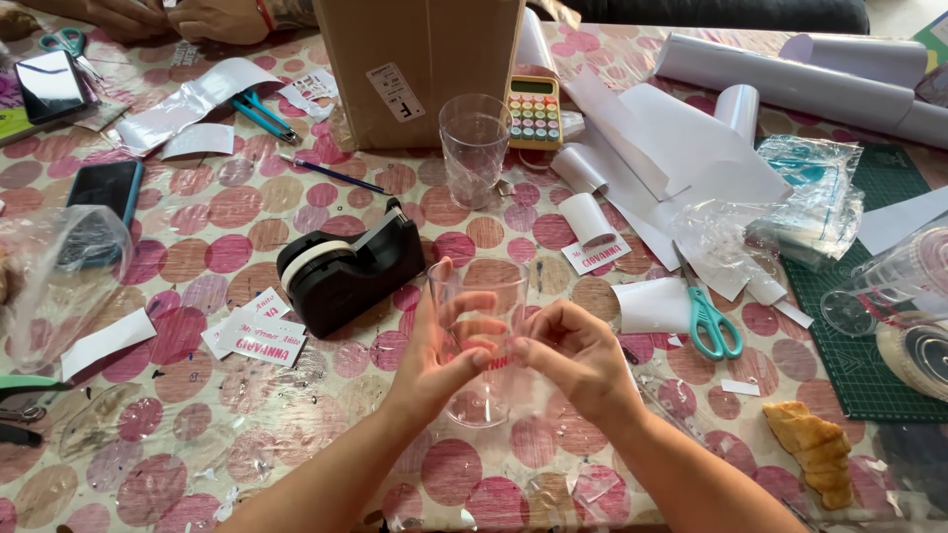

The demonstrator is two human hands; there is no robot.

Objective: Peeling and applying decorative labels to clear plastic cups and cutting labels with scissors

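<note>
Right below me the person's two hands meet over the dotted tablecloth [197,227]: the left hand [439,345] wraps a clear plastic cup [484,336] from its 9 o'clock side, fingers curled round the wall and thumb up near the rim, while the right hand [573,350] comes in at the cup's 3 o'clock with its fingertips [521,334] pinched narrow against the side, where a bit of red lettering shows through; whether they hold a sticker I cannot tell. The cup is lifted just above the table, tilted with its mouth away from the person. At 4 o'clock from the hands lies a piece of pastry [815,449]; at 2 o'clock, teal-handled scissors [709,321] among white paper scraps. At 10 o'clock, close by, sits a black tape dispenser [346,271], with printed white labels [259,334] just at its 7 o'clock. Farther off at 12 o'clock stands a second clear cup [474,148], upright, with a yellow calculator [533,111] beside it and a cardboard box [420,64] behind. Far at 11 o'clock another person's hands [183,18] rest at the table edge, near a dark phone [107,188]
</note>
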